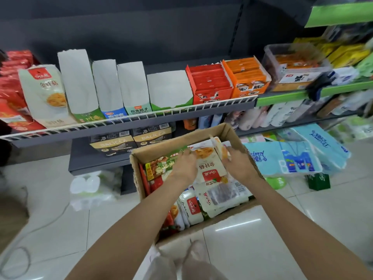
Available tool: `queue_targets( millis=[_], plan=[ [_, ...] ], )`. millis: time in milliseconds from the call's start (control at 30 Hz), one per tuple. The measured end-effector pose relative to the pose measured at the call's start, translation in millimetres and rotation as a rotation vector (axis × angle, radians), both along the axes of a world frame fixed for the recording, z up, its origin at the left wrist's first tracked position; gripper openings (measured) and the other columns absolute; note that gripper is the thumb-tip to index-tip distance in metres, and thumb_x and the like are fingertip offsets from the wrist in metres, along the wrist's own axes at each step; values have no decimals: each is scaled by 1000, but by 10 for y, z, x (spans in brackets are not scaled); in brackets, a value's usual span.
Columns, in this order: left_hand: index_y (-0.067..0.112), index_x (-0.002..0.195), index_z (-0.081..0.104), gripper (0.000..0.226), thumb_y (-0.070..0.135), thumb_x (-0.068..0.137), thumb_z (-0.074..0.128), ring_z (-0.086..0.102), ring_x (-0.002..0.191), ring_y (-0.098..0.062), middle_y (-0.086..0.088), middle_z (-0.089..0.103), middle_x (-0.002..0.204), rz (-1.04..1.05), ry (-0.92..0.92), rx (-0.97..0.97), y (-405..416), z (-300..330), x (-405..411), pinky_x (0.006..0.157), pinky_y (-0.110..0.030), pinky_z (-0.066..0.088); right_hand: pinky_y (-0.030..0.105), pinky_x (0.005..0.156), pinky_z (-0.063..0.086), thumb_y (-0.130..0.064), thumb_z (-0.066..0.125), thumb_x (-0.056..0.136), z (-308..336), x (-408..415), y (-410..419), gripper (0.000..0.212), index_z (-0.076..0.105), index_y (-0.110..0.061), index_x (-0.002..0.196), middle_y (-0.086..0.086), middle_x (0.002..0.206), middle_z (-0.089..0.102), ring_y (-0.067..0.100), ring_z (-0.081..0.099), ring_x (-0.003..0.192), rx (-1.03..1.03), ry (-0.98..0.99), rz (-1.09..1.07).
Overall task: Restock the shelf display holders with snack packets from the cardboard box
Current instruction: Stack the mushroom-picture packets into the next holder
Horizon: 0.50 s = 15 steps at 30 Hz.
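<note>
An open cardboard box [177,140] stands on the floor under the shelf, full of snack packets. Both my hands are inside it. My left hand [184,165] lies on a white packet with a red label [210,165], fingers curled over its left edge. My right hand [239,163] grips a small stack of similar white packets [218,147] lifted on edge. Green and red packets [159,168] fill the box's left side. On the shelf above, several white display holders [75,81] stand empty; one holder at the left carries a matching white packet [44,91].
Red [210,83] and orange [248,77] display boxes sit full at the shelf's right end behind a white wire rail [129,118]. Blue tissue packs [292,156] lie right of the box, a plastic bag [90,188] left of it, black boxes [131,140] on the lower shelf.
</note>
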<state>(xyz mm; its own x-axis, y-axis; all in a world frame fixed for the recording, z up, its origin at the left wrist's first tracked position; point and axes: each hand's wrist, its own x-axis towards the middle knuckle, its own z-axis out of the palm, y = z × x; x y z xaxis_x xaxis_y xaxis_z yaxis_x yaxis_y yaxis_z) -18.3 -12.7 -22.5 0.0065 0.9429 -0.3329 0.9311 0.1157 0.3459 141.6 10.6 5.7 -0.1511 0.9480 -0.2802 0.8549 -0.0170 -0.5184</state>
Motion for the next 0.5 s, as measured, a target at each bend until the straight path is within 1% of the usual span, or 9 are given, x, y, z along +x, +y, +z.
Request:
queue_targets(
  millis=[33, 100, 133, 167, 233, 300, 333, 400, 500],
  plan=[
    [8, 141, 38, 52, 14, 92, 53, 26, 137, -33, -13, 31, 148, -85, -7, -70, -6, -3, 28, 112, -41, 28, 34, 70, 46, -18, 46, 95, 28, 71, 6, 23, 59, -5, 109, 16, 92, 63, 34, 62, 88, 42, 82, -103],
    [13, 150, 17, 88, 50, 84, 61, 7, 145, -31, -8, 10, 158, -216, 3, -244, -25, -13, 64, 117, -47, 17, 34, 75, 50, -5, 53, 89, 81, 177, 10, 19, 63, -5, 106, 17, 99, 66, 29, 63, 88, 29, 346, -341],
    [12, 151, 14, 98, 58, 79, 63, 8, 145, -32, -8, 10, 158, -264, 35, -271, -24, -11, 74, 116, -49, 19, 33, 75, 50, 1, 55, 86, 109, 210, 6, 19, 64, -5, 102, 17, 100, 67, 26, 62, 84, -18, 485, -442],
    [11, 149, 20, 95, 57, 78, 65, 18, 142, -34, -10, 19, 155, -302, 72, -229, -22, -11, 77, 113, -48, 26, 32, 73, 50, 5, 54, 85, 142, 232, 3, 20, 64, -6, 98, 17, 99, 67, 24, 62, 80, -69, 607, -513],
    [11, 136, 43, 60, 44, 89, 58, 45, 125, -33, -12, 46, 138, -323, 78, -47, -55, 37, 86, 96, -43, 45, 35, 76, 53, 7, 55, 84, 176, 258, 7, 21, 65, -8, 95, 16, 100, 68, 26, 64, 81, -125, 742, -553],
    [11, 121, 56, 29, 26, 98, 46, 61, 103, -32, -12, 62, 116, -270, 24, 153, -97, 107, 92, 76, -40, 52, 43, 86, 51, 3, 60, 83, 187, 275, 7, 17, 66, -12, 89, 16, 102, 69, 30, 64, 92, -114, 800, -575],
    [11, 117, 57, 24, 17, 99, 42, 64, 93, -32, -12, 66, 105, -224, 21, 242, -113, 149, 80, 69, -38, 52, 45, 89, 50, 1, 62, 83, 206, 272, 9, 16, 67, -15, 85, 15, 102, 70, 32, 65, 95, -95, 833, -594],
    [10, 116, 55, 23, 10, 99, 40, 67, 80, -32, -13, 68, 93, -101, 34, 342, -126, 269, 4, 61, -38, 53, 47, 91, 50, -2, 64, 83, 244, 260, 31, 16, 65, -18, 84, 11, 98, 70, 32, 65, 98, -65, 919, -615],
    [6, 110, 54, 18, 13, 99, 41, 66, 68, -34, -16, 67, 79, 120, -33, 486, -77, 516, -192, 55, -40, 53, 40, 78, 55, 0, 61, 86, 368, 137, 78, 22, 63, -12, 105, 3, 99, 70, 20, 68, 89, -46, 1027, -541]
  ],
)
